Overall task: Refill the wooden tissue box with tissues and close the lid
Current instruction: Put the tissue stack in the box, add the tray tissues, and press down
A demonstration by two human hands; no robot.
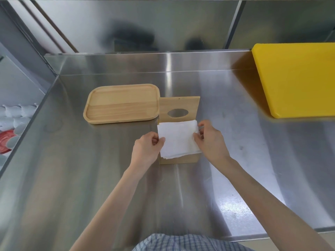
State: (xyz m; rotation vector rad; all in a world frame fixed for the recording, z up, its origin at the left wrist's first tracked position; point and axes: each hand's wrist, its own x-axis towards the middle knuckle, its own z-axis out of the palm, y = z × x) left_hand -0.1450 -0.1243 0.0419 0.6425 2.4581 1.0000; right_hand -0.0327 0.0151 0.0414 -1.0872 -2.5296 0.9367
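Note:
A wooden tissue box (pixel 181 159) stands on the steel counter, near the middle. Its lid (pixel 179 105), with an oval hole, is swung up and stands upright at the box's far side. A stack of white tissues (pixel 178 139) lies over the open top of the box, its edges overhanging the near rim. My left hand (pixel 147 149) pinches the stack's left edge. My right hand (pixel 210 140) pinches its right edge. The inside of the box is hidden by the tissues.
A wooden tray (pixel 121 104) lies just left of the box, touching the lid's edge. A yellow cutting board (pixel 297 78) sits at the far right. The steel counter (pixel 72 169) ends in a raised back wall; white cups (pixel 16 113) stand lower left, beyond the counter's edge.

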